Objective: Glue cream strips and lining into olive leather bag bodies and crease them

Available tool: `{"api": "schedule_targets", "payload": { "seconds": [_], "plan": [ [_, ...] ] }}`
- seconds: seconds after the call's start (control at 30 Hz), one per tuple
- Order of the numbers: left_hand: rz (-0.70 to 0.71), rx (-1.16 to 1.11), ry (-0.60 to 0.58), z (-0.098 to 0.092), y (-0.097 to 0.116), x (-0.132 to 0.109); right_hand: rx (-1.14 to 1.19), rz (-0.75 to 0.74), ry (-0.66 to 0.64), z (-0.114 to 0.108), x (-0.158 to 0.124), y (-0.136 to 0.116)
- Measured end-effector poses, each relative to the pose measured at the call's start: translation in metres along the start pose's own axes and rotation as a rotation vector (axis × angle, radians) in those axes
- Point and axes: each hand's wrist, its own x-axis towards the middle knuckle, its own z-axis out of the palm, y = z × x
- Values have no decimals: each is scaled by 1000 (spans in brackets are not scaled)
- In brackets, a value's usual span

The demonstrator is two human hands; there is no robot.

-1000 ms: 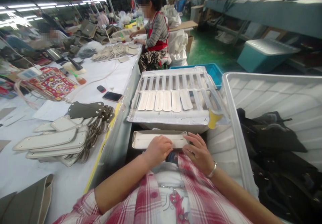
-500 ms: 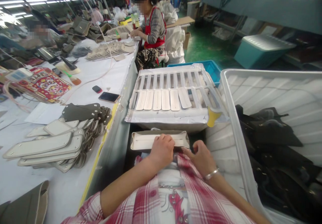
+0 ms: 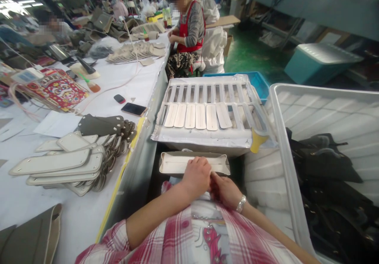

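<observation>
A shallow bag body (image 3: 173, 162), grey-brown outside with a long pale base panel facing up, sits on my lap. My left hand (image 3: 197, 174) is closed over its near edge, fingers curled onto the pale panel. Close beside it, my right hand (image 3: 225, 189) has its fingers pressed together at the same near edge, just right of my left fingers. Whether a small part lies between my right fingers is hidden. Beyond the bag body, a slotted white rack (image 3: 201, 135) carries a row of several pale oblong strips (image 3: 200, 117).
On my left, a white-covered table (image 3: 79, 216) bears stacked pale panels (image 3: 53, 163), dark panels (image 3: 100, 125), a phone (image 3: 134, 109) and a folded grey-brown piece (image 3: 29, 236). At right stands a large white bin (image 3: 281, 137) holding dark bags (image 3: 331, 185). A co-worker (image 3: 189, 31) sits further along the table.
My right hand has moved left and closed in beside my left hand at the bag body's edge. The left hand keeps its hold. The whole view has shifted slightly.
</observation>
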Motion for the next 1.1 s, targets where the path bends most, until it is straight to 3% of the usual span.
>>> {"api": "schedule_targets", "payload": {
  "seconds": [0.1,0.23,0.4,0.57,0.87,1.0,1.1],
  "plan": [
    [-72,-98,95,-5,-19,-16,112,43,40,5,2,-1],
    [-70,-99,33,-13,-41,-30,236,121,89,11,2,-5],
    [-54,-10,23,-11,-38,-22,276,113,121,18,6,-9],
    [-127,30,63,-4,-33,-15,246,102,78,22,13,-10],
    [-141,-10,20,-8,-39,-7,164,114,11,44,21,-11],
    [-144,-103,44,-13,-49,-16,148,118,-30,49,22,-11],
    [-115,-188,75,-18,-67,-32,150,155,17,52,23,-12]
  ]
}}
